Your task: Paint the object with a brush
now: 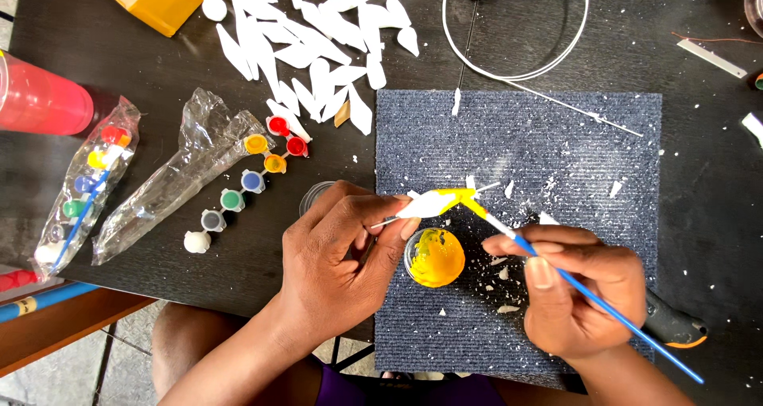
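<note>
My left hand (338,259) pinches a small white leaf-shaped cutout (435,203), partly painted yellow, above a grey mat (588,152). My right hand (580,291) grips a thin blue-handled paintbrush (604,303); its yellow tip touches the cutout's right end. A small open pot of yellow paint (435,257) sits on the mat just below the cutout, between both hands.
A strip of small paint pots (246,183) lies left of the mat beside an empty clear wrapper (171,179) and a second bagged paint set (87,187). Several white cutouts (310,44) lie scattered behind. A white wire ring (517,25), a red cup (44,100) and a yellow box (159,1) stand further back.
</note>
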